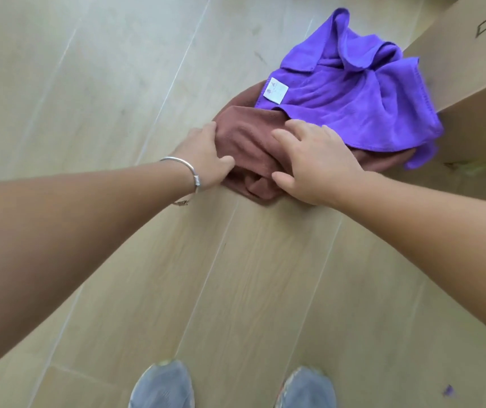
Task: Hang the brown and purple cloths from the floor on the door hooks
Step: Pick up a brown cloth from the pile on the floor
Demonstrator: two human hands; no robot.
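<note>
Now both hands [259, 160] on brown cloth [247, 142]

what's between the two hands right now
A bunched fold of the brown cloth lies between the left hand and the right hand; both grip it, as the head view shows.

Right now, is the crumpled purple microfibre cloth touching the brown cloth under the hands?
Touching. The head view shows the purple microfibre cloth draped directly over the brown cloth, covering its far part with no floor between them.
</note>
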